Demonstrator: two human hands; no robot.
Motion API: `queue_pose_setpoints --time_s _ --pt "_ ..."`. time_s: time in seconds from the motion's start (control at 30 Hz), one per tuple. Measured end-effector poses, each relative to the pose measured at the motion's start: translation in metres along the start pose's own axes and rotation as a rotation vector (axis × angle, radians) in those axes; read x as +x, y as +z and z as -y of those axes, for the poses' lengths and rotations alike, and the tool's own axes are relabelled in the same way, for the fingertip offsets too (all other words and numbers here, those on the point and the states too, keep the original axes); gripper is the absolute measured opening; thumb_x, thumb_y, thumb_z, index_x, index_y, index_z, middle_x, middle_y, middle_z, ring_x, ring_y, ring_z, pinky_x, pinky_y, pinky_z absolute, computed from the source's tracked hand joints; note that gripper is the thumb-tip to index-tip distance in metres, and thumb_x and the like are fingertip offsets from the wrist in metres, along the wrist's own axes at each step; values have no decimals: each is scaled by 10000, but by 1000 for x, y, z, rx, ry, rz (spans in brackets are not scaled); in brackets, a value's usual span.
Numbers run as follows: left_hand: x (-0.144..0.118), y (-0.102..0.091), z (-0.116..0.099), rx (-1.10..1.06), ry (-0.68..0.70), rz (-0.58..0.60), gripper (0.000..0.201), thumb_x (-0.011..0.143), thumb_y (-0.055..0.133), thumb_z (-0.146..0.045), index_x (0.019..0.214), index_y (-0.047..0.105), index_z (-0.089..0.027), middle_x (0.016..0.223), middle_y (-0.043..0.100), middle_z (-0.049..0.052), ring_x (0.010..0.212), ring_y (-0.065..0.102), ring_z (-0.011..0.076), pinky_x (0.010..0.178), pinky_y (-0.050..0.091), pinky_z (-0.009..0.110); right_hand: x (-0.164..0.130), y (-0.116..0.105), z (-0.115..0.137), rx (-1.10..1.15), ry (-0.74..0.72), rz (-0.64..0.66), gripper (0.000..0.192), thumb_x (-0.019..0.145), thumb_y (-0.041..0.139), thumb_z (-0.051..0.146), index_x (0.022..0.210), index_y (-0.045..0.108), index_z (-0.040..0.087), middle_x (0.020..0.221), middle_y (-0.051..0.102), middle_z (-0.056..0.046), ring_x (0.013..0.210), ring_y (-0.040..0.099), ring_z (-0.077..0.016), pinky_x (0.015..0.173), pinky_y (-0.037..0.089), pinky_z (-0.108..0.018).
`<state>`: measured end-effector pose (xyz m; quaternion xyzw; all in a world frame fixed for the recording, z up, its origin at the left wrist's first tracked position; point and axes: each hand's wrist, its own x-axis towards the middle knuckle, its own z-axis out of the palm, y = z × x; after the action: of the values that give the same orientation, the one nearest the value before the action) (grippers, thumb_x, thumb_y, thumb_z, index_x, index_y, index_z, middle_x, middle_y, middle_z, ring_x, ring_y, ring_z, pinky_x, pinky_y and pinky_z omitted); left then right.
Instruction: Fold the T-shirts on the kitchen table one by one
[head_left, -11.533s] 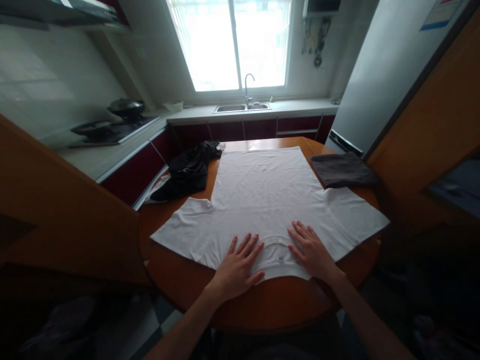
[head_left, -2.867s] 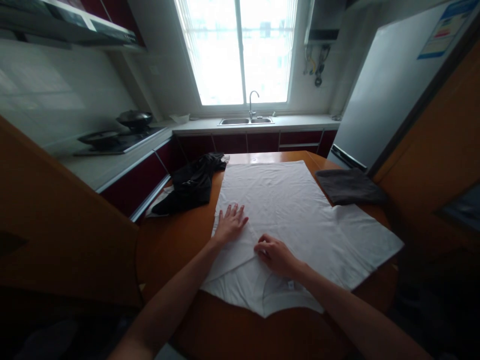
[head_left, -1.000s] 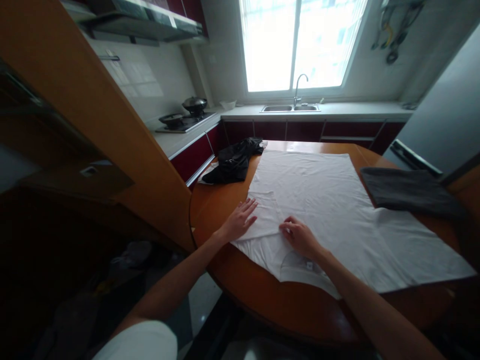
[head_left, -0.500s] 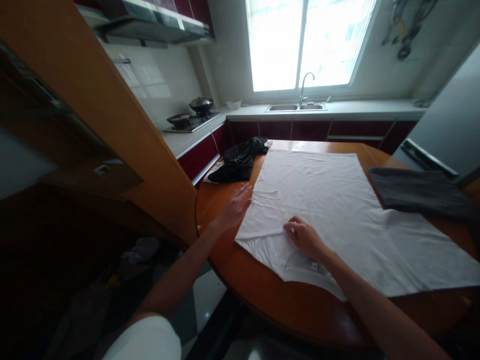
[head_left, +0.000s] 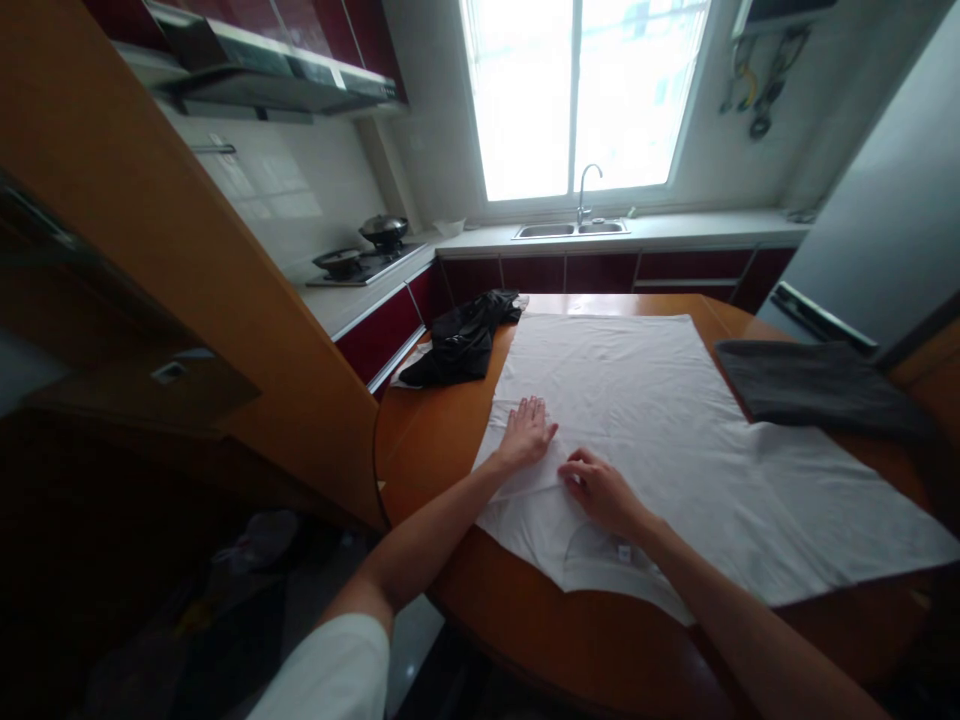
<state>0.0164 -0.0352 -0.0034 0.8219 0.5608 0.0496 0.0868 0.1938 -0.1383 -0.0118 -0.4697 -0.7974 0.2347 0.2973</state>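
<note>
A white T-shirt [head_left: 630, 370] lies spread on the round wooden table [head_left: 435, 440], its neckline with a small label towards me. Its left sleeve is folded inward over the body, while the right sleeve stretches out to the right. My left hand [head_left: 527, 432] rests flat on the folded sleeve, fingers extended. Just right of it, my right hand [head_left: 600, 490] has its fingers curled and pinched at the cloth near the sleeve's hem. The fingertips partly hide the fabric between them.
Black clothing [head_left: 465, 335] is heaped at the table's left back edge. A folded dark grey cloth [head_left: 817, 385] lies at the right. A wooden partition [head_left: 247, 300] stands close on the left. Behind are a counter with a sink [head_left: 547, 231], a stove [head_left: 367, 266] and a fridge [head_left: 862, 220].
My left hand has moved right from the shirt's left edge onto the folded sleeve. My right hand stays at nearly the same spot on the shirt. The view has shifted slightly.
</note>
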Motion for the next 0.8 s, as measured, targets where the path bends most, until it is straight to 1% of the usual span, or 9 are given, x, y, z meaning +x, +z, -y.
queue_pose_setpoints --time_s 0.07,0.13,0.33,0.43,0.53,0.6,0.7,0.77,0.8 --pt "-3 11 0 28 15 -38 663 1060 274 -462 1589 270 -61 1674 187 198 1563 112 321 1248 134 533 1 -2 1 1 -1 5 233 937 531 138 985 746 214 1045 658 -64 736 612 -134 740 478 -263" --pt "-5 16 3 36 49 -68 656 1058 284 -463 1582 293 -68 1671 196 203 1563 116 324 1245 137 546 1 -2 1 0 1 5 223 936 540 140 979 747 208 1050 659 -68 742 609 -135 747 480 -266" --pt "1 16 10 -4 122 -84 640 1052 309 -456 1559 340 -67 1645 234 251 1539 194 376 1204 182 617 4 -4 1 60 28 -8 213 902 594 114 986 761 217 1062 672 -63 792 633 -139 808 498 -280" --pt "5 16 12 29 124 -91 636 1049 297 -449 1556 354 -69 1647 236 244 1533 212 384 1198 190 622 4 -19 6 220 56 5 221 890 641 146 1072 756 196 1122 674 -81 803 653 -133 794 523 -271" --pt "11 17 13 71 106 -67 655 1044 264 -449 1564 345 -60 1656 231 222 1541 193 369 1204 193 600 -1 -51 4 343 105 -63 221 904 653 217 1100 749 187 1162 684 -87 855 675 -138 740 537 -245" --pt "14 18 13 89 86 -43 657 1039 244 -448 1568 346 -72 1665 224 201 1546 186 355 1208 191 589 -12 -81 -8 311 188 -186 220 912 643 244 1097 749 191 1138 704 -77 879 680 -142 725 539 -237" --pt "19 18 14 98 67 -18 669 1029 235 -444 1568 346 -64 1666 220 200 1546 181 354 1204 197 591 -41 -134 -47 119 397 -435 238 910 621 217 1112 738 172 1102 735 -78 898 684 -155 780 543 -261" --pt "21 17 15 99 71 -15 681 1024 230 -447 1567 342 -53 1665 217 207 1545 179 359 1198 205 600 -68 -170 -80 -75 604 -610 262 898 611 182 1126 729 129 1116 740 -113 928 690 -180 854 539 -291" --pt "22 17 16 101 78 -17 687 1022 224 -451 1566 341 -48 1666 214 208 1545 177 362 1196 206 605 -84 -188 -97 -191 706 -662 281 899 601 174 1145 724 119 1144 734 -129 981 686 -197 899 527 -300"
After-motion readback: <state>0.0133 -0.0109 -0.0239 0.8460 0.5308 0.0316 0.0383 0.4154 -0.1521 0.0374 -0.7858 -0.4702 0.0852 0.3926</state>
